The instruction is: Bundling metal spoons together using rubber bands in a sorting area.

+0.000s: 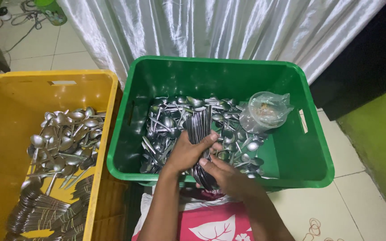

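Stacked steel spoons point(200, 134), nested into one dark, tight bundle, stand nearly upright between both hands over the near half of the green plastic crate point(318, 156). The left hand point(188, 151) wraps its fingers around the middle of the bundle, and the right hand point(226, 176) cups and pinches its lower end near the crate's front rim; both are closed on the stack, neither is spread. Beneath them lies a loose heap of silver spoons point(170, 120) covering the crate floor, with a crumpled clear plastic bag point(264, 110) resting on the heap's right side.

The step in hand looks like squaring up a gathered handful so the spoons sit aligned. The next move, as I judge it, calls for a firm two-handed hold, since a nested stack can fan apart if one end loosens.

To the left, touching or just beside the green crate, stands a yellow plastic crate point(99, 147) holding loose spoons at the back and rows of neatly bundled spoons point(45, 209) at the front. Open room lies above both crates; a white satin curtain point(211, 27) hangs close behind, and the tiled floor point(354, 196) shows on the right. The crate walls between are the edges to lift over.
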